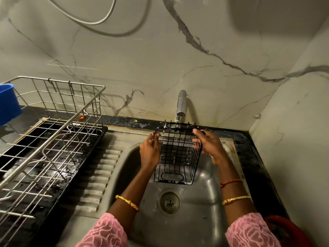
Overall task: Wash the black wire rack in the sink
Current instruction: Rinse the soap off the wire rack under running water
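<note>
Pink lace sleeves [105,232] are reaching in from the near edge, and both arms are stretching out over the steel sink [201,202]. Her left hand [149,150] is gripping the left side of the black wire rack [176,155], fingers curled round its wires; her right hand [208,148] is holding the right side, fingertips hooked over the rim. She is holding it tilted above the basin, its far end right under the tap [180,104], and a thin stream of water [178,132] is running down through the mesh.

Wet wire is slippery, I'd say, so the rack could be sliding out of her grip and clattering onto the drain [170,202] below. Water glancing off the bars could also be spraying onto the marble wall and counter.

Nothing is sitting inside the black rack, as far as I can see. To the left, the steel dish rack [53,132] is standing on its black drip tray [44,175], seemingly holding no dishes. A blue tub [8,102] is standing at the far left; I cannot tell its contents.
</note>
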